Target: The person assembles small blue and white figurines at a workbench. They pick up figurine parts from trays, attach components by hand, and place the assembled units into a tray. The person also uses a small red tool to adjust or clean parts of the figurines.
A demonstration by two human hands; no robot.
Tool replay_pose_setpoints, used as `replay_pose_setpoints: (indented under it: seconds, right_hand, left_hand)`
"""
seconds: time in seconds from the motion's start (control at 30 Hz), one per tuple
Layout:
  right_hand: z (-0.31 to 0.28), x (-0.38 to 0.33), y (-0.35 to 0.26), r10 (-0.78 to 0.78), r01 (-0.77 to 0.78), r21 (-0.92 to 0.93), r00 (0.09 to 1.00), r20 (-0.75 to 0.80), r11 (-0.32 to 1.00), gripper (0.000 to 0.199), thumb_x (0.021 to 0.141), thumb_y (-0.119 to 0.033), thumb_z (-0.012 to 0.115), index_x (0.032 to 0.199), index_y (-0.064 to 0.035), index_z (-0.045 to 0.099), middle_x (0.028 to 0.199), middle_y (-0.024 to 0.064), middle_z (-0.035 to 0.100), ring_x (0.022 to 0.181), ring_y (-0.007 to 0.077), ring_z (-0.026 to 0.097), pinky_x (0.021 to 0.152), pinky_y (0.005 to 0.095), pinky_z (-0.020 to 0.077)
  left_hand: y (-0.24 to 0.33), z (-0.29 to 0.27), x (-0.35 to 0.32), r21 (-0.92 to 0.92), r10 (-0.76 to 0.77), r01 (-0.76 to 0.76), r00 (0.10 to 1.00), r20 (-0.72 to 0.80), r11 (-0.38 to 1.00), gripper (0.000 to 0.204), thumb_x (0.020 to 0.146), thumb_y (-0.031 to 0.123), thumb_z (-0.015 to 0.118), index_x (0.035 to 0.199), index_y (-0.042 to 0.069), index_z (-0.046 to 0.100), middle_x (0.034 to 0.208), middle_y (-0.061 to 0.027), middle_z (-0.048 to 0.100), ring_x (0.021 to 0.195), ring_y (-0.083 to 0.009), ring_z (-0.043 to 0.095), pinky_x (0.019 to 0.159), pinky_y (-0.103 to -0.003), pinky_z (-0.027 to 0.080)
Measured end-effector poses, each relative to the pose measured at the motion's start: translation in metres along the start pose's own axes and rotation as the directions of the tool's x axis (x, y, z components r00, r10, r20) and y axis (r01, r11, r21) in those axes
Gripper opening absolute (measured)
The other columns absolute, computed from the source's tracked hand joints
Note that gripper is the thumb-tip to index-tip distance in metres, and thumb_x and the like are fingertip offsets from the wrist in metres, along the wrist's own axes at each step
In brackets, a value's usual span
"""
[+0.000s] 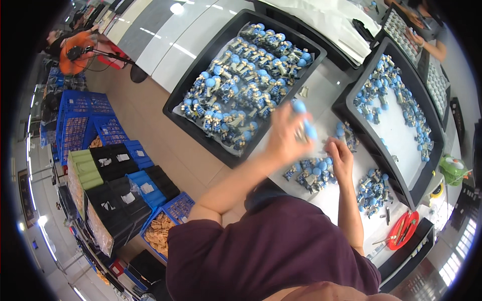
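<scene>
My left hand [287,134] is raised beside the right edge of a black tray [232,159] and closed around small blue-topped figurines [311,132]; motion blurs them. That tray is filled with rows of similar figurines [235,89] in blue, white and dark colours. My right hand [341,156] has its thumb and fingers drawn together over the white table. Whatever it may hold is too small to make out. Close below both hands lies a loose pile of figurines [314,174], with another pile [374,192] right of my right forearm.
A second black tray [346,108] with scattered figurines stands at right. Near it are a red dish [403,231] of tools and a green fan [453,168]. Another person's hand [419,40] is by trays at far right. Blue crates [83,108] and black bins [118,210] stand at left.
</scene>
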State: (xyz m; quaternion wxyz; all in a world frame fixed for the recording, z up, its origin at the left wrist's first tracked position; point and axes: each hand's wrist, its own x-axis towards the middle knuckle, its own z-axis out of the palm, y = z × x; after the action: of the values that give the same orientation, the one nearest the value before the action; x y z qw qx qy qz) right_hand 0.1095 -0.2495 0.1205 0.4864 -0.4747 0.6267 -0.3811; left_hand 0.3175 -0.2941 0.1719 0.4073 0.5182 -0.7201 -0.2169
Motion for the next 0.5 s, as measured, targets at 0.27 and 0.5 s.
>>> replay_pose_setpoints:
  seconds: [0.27, 0.5]
  right_hand:
    - [-0.023, -0.022, -0.002, 0.013, -0.018, -0.048, 0.995, -0.101, 0.999, 0.026, 0.089, -0.021, 0.055, 0.103, 0.0008, 0.059, 0.089, 0.0068, 0.063, 0.081, 0.0115, 0.059, 0.071, 0.0239, 0.0465]
    - [-0.066, -0.036, 0.029, 0.074, -0.108, -0.101, 0.953, -0.295, 0.989, 0.020, 0.087, -0.014, 0.056, 0.100, 0.0006, 0.060, 0.088, 0.0087, 0.064, 0.079, 0.0129, 0.061, 0.070, 0.0253, 0.0477]
  left_hand:
    - [-0.212, -0.029, 0.159, 0.590, -0.174, 0.142, 0.985, -0.003, 0.795, 0.055, 0.058, 0.039, 0.075, 0.106, 0.018, 0.060, 0.109, -0.0178, 0.052, 0.103, -0.0356, 0.045, 0.089, -0.042, 0.038]
    - [-0.255, -0.018, 0.184, 0.665, -0.340, 0.161, 0.929, 0.148, 0.729, 0.075, 0.061, 0.056, 0.070, 0.120, 0.015, 0.050, 0.120, -0.0224, 0.046, 0.113, -0.0399, 0.040, 0.093, -0.046, 0.035]
